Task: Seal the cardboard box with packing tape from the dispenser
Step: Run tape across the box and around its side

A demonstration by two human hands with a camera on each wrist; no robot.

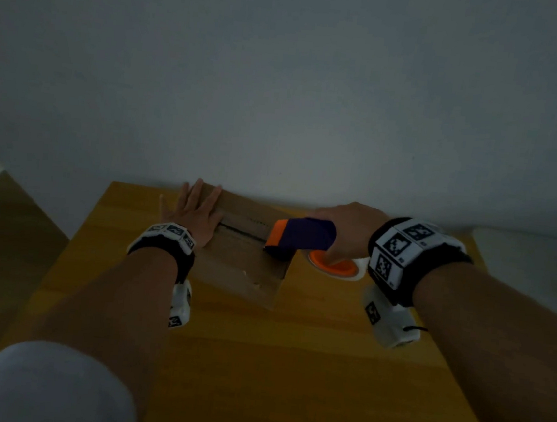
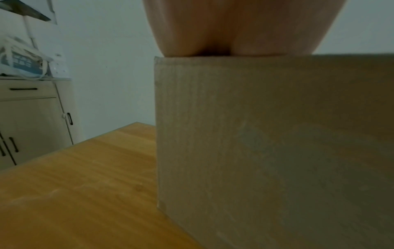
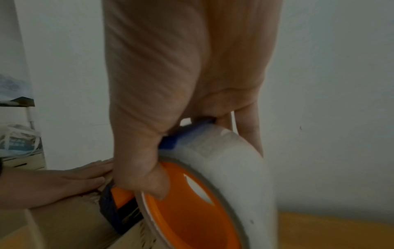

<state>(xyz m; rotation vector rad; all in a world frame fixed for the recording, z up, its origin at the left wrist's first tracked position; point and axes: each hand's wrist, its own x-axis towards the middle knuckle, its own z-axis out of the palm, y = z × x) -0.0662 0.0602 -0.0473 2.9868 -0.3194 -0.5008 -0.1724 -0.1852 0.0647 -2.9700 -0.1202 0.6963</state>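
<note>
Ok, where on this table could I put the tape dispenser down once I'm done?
The wooden table is bare in front of the cardboard box, between your forearms. A narrower bare strip runs left of the box. It is crowded on the box top: left hand flat on it, right hand gripping the tape dispenser.

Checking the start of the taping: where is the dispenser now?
In the head view, the dispenser sits at the box's right top edge, gripped by the right hand.
</note>
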